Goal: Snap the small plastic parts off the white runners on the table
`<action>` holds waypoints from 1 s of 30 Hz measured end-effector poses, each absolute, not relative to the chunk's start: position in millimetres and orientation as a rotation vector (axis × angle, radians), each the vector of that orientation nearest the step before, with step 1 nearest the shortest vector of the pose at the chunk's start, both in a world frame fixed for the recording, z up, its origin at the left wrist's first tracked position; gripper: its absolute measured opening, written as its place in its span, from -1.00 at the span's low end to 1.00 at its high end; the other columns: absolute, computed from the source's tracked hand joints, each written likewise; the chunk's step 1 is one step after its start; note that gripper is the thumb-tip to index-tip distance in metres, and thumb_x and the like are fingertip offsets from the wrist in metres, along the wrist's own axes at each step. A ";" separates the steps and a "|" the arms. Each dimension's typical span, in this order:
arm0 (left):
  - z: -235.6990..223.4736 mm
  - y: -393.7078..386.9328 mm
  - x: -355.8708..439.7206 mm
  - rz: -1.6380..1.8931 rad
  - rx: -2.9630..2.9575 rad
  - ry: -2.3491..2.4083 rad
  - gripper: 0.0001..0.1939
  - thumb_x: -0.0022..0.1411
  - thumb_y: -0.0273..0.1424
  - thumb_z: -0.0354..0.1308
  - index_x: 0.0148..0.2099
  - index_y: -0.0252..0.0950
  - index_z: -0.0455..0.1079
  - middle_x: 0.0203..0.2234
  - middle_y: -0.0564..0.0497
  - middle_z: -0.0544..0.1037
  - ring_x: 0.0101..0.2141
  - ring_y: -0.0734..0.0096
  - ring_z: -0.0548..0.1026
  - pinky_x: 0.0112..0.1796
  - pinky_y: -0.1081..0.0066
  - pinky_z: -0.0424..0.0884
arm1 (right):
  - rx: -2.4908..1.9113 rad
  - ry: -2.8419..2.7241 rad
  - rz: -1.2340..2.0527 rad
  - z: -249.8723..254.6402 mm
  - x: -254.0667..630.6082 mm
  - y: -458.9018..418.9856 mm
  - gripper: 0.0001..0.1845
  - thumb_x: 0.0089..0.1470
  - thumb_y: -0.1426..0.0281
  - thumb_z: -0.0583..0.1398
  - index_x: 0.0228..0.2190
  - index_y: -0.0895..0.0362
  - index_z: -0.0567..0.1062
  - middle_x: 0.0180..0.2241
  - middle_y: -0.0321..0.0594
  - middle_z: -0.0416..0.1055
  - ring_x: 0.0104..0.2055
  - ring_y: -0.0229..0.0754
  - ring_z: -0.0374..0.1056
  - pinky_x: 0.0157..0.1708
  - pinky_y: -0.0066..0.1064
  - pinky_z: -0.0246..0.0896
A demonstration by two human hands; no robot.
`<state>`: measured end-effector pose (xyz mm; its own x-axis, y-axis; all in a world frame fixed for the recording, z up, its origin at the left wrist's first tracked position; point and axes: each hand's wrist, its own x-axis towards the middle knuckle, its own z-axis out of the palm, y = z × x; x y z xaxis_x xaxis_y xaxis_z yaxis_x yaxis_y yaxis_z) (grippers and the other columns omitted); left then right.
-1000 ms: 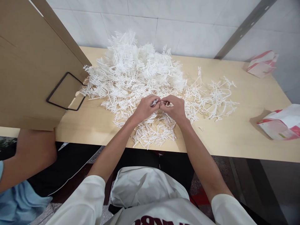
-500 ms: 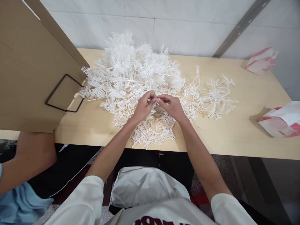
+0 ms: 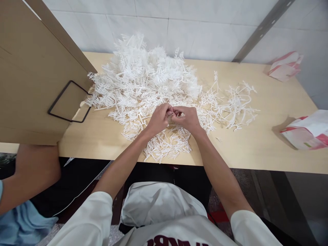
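My left hand [image 3: 160, 118] and my right hand [image 3: 189, 118] meet fingertip to fingertip above the front part of the white heap. Both are closed in a pinch. Whatever lies between the fingers is mostly hidden and too small to name. Behind them rises a large pile of white, finely branched plastic-looking pieces [image 3: 153, 73]. Under and in front of my hands lie many short loose white sticks [image 3: 167, 147], reaching almost to the table's front edge. To the right is a looser tangle of barer white branched stems [image 3: 237, 106].
A brown cardboard panel [image 3: 33, 78] stands at the left, with a black wire frame [image 3: 59, 97] by its lower edge. Another person's arm [image 3: 38, 174] is beyond it. Two red-and-white paper packets [image 3: 309, 131] sit on the table [image 3: 251, 150] at right. A tiled wall [image 3: 205, 30] closes the back.
Both hands have shifted slightly down, and their fingers have curled and turned against each other. The piles look the same.
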<state>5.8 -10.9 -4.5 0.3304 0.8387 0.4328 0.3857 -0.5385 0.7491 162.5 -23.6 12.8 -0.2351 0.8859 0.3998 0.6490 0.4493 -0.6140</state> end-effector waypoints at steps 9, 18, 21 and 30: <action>0.3 -8.8 4.8 1.203 1.773 1.043 -0.94 0.28 -0.39 0.05 -0.27 -0.23 0.30 -0.44 0.05 0.43 -0.42 0.47 0.32 -0.34 0.40 0.25 | -1.199 -1.852 0.270 1.8 164.6 -16.4 -0.82 0.04 0.42 0.15 -0.42 0.05 0.57 -0.44 -0.30 0.53 -0.40 -0.23 0.38 -0.32 -0.36 0.27; -6.8 -6.5 5.0 1.282 1.844 1.067 -0.95 0.31 -0.45 -0.01 -0.24 -0.22 0.26 -0.34 0.03 0.45 -0.32 0.47 0.39 -0.26 0.38 0.33 | -1.207 -1.888 0.525 9.5 161.2 -18.2 -0.78 0.10 0.22 0.21 -0.28 0.05 0.58 -0.36 -0.27 0.58 -0.37 -0.24 0.44 -0.28 -0.36 0.35; -7.2 -7.0 4.0 1.267 1.903 1.074 -0.92 0.30 -0.49 -0.03 -0.25 -0.22 0.24 -0.34 0.03 0.44 -0.33 0.46 0.38 -0.27 0.37 0.32 | -1.229 -1.841 0.581 8.1 159.9 -18.1 -0.80 0.08 0.29 0.19 -0.27 0.07 0.57 -0.36 -0.28 0.58 -0.38 -0.25 0.43 -0.31 -0.39 0.32; -1.5 -8.8 0.0 1.117 2.066 0.947 -0.82 0.17 -0.64 -0.06 -0.31 -0.24 0.20 -0.40 0.03 0.37 -0.35 0.46 0.32 -0.28 0.40 0.29 | -1.237 -2.041 0.333 0.5 163.3 -17.1 -0.73 0.00 0.46 0.10 -0.69 0.12 0.29 -0.66 -0.38 0.20 -0.56 -0.35 0.07 -0.47 -0.42 -0.02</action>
<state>0.0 -8.8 -1.5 0.3915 0.8077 0.4408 0.3032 -0.5655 0.7670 163.3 -17.1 0.5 -0.2841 0.8507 0.4423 0.6659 0.5070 -0.5473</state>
